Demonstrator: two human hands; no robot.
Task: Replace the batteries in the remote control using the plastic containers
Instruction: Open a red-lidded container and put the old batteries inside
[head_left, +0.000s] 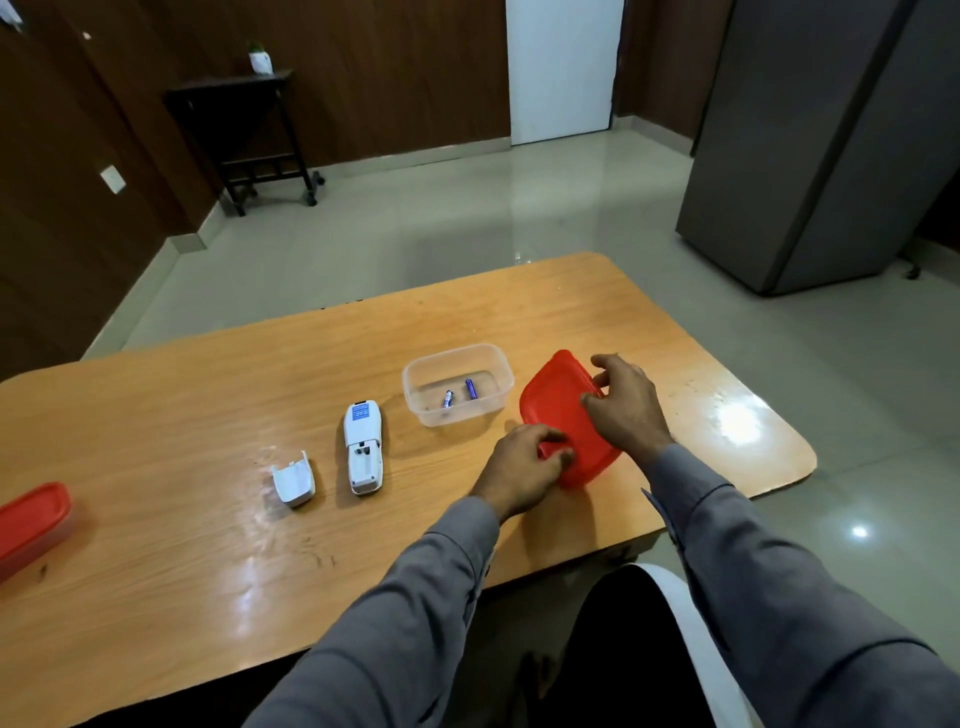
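A white remote control (362, 447) lies face down on the wooden table (208, 395) with its battery bay uncovered. Its loose white battery cover (294, 478) lies just to its left. To the right stands a clear plastic container (458, 383) without a lid, holding two batteries (460, 393). A red lid (556, 410) is tilted up beside the container. My left hand (524, 467) grips the lid's near edge. My right hand (626, 402) holds its right edge with curled fingers.
A second container with a red lid (31, 519) sits at the table's far left edge. Beyond the table are a tiled floor, a dark side table (249, 135) with a small pot, and a grey cabinet (821, 156) on the right.
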